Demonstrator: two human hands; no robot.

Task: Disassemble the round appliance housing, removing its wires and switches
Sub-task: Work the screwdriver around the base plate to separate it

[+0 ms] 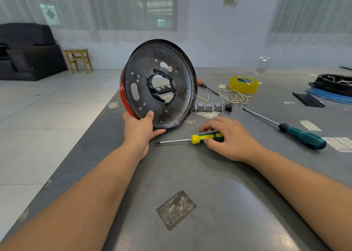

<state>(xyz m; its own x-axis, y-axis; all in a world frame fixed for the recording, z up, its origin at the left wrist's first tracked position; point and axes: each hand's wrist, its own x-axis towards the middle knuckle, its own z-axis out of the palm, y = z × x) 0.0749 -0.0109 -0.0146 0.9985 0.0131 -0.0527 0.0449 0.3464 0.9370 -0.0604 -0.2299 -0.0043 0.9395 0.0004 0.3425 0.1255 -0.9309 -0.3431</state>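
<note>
While the left hand (140, 130) grips the lower rim of the round black-and-red metal appliance housing (159, 84), held on edge at centre frame with its open face toward the camera, the right hand (229, 138) closes on the yellow-and-green-handled Phillips screwdriver (190, 139) lying on the grey metal table (190, 174). Its shaft runs horizontally, tip pointing left toward the left wrist, just below the housing. A screw seems to sit near the bottom rim, so the tip must swing upward, I'd judge.
</note>
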